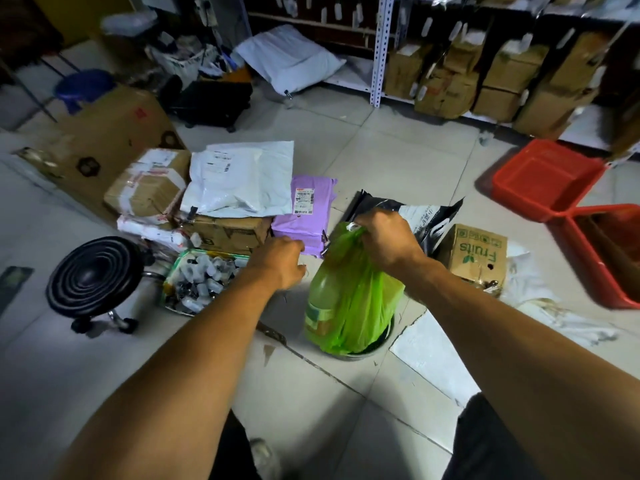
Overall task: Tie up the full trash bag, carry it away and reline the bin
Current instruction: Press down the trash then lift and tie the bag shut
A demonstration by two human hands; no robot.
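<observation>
A full green trash bag [349, 299] stands partly lifted out of a small dark bin [382, 341] on the tiled floor. My right hand [388, 244] is closed around the bunched top of the bag, holding it up. My left hand [278, 263] hovers to the left of the bag at about the same height, fingers curled, not touching the bag; I cannot see anything in it. Bottles and packaging show through the green plastic.
A black round stool [95, 275] and a tray of small bottles [199, 280] sit to the left. Stacked parcels [194, 199] and a purple mailer [306, 216] lie behind. A "Fruits" carton [476, 254], red crates [543, 178] and shelving with boxes [485, 74] stand to the right.
</observation>
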